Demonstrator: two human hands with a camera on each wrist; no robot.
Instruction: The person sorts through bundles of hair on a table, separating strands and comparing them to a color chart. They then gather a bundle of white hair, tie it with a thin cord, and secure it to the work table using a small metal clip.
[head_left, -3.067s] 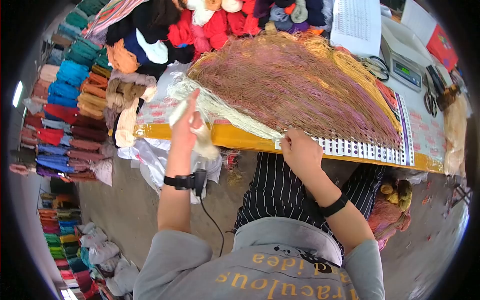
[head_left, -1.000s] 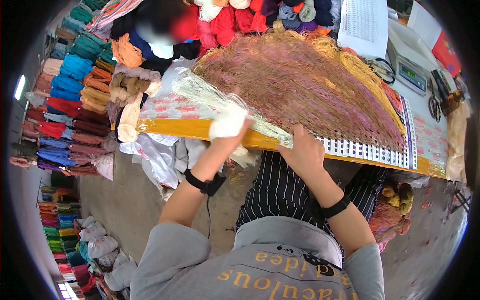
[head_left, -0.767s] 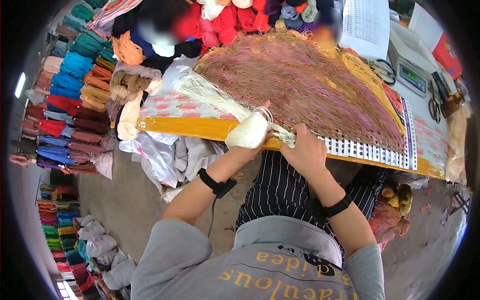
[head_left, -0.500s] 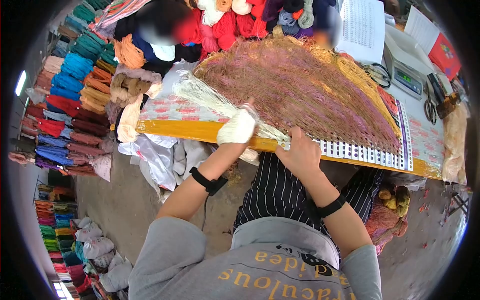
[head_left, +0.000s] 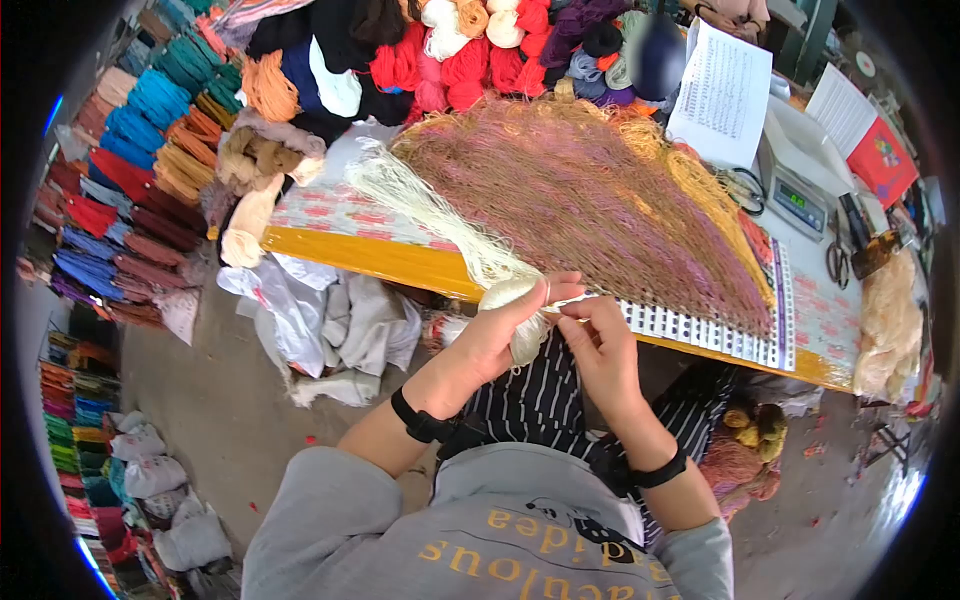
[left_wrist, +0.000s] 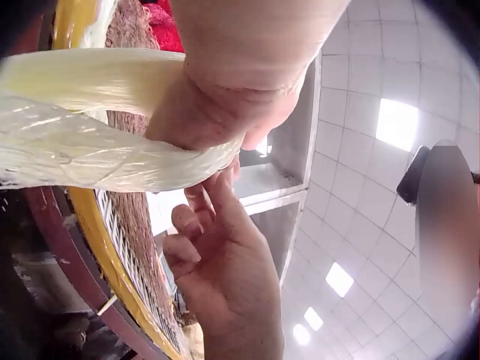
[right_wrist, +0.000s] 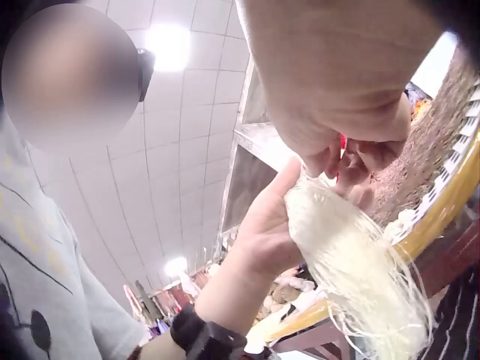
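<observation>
A skein of cream yarn is looped over my left hand, which holds it at the table's front edge. In the left wrist view, the smooth cream strands hang in a loop from that hand. My right hand meets the left one, its thumb and forefinger pinching yarn at the skein's end. Loose ends of the skein hang below the fingers in the right wrist view. More cream yarn trails back across the table, beside a wide spread of brown and purple threads.
A white card strip with holes runs along the yellow table edge. At the right are a digital scale, scissors and printed sheets. Coloured skeins line the back; white bags lie below left.
My left hand has come from the far left to the right hand, bringing the cream skein. The right hand has left the card strip's left end and drawn back over the table edge.
</observation>
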